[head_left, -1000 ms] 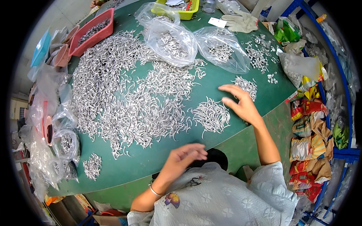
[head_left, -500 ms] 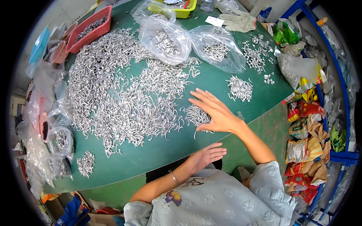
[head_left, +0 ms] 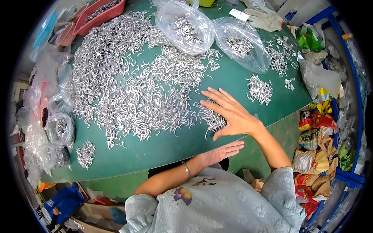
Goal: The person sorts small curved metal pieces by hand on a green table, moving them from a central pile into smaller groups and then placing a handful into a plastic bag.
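Right hand [head_left: 233, 114] flat, fingers spread, on small pile of metal hooks [head_left: 211, 116]; left hand [head_left: 223, 151] open, fingers together, at green table [head_left: 163, 149] edge.

right hand [head_left: 233, 114] lay flat, fingers spread, on small pile of metal hooks [head_left: 211, 118]; left hand [head_left: 223, 151] open at green table [head_left: 163, 149] edge.

Two clear plastic bags [head_left: 189, 26] [head_left: 243, 42] of small silver metal parts are seen at the far end of the green table [head_left: 163, 149]; a white label [head_left: 238, 14] lies just beyond them. Crumpled clear bags [head_left: 46, 128] are heaped along the table's left edge, and colourful snack packets [head_left: 316, 138] are piled off its right edge.
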Available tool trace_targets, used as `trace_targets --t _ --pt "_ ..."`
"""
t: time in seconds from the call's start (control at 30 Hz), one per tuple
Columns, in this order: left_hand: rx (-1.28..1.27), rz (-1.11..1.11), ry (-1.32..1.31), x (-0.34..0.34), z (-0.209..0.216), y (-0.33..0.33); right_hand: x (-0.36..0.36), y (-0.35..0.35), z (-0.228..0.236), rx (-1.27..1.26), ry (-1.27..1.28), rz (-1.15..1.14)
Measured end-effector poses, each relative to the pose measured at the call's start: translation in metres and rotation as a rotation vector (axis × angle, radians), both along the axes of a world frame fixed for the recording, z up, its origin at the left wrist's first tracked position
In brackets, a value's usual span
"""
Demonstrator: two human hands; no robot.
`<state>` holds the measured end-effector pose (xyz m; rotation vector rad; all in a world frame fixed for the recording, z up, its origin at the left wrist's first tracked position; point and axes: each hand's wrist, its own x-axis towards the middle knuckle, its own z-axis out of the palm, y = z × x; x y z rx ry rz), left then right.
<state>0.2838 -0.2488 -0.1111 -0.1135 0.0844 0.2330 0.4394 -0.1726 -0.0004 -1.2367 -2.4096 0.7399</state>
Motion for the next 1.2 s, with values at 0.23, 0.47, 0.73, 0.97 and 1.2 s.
trace_targets --t 0.23,0.47,0.73,0.97,1.2 --pt "0.368 -0.297 0.207 -0.019 0.013 -0.003 -0.003 -0.002 -0.003 0.055 -0.076 0.049" --pt "0.815 -0.302 0.365 -0.094 0.121 0.039 -0.003 -0.01 -0.013 0.092 0.008 -0.04" --pt "2.388 0.148 1.262 -0.085 0.125 0.082 -0.004 -0.013 -0.015 0.09 0.038 -0.077" --pt "2.628 0.138 1.387 -0.092 0.095 0.099 -0.005 -0.016 -0.015 0.119 0.073 -0.125" --pt "2.581 0.181 1.584 -0.095 0.09 0.116 -0.003 -0.02 -0.016 0.144 0.105 -0.194"
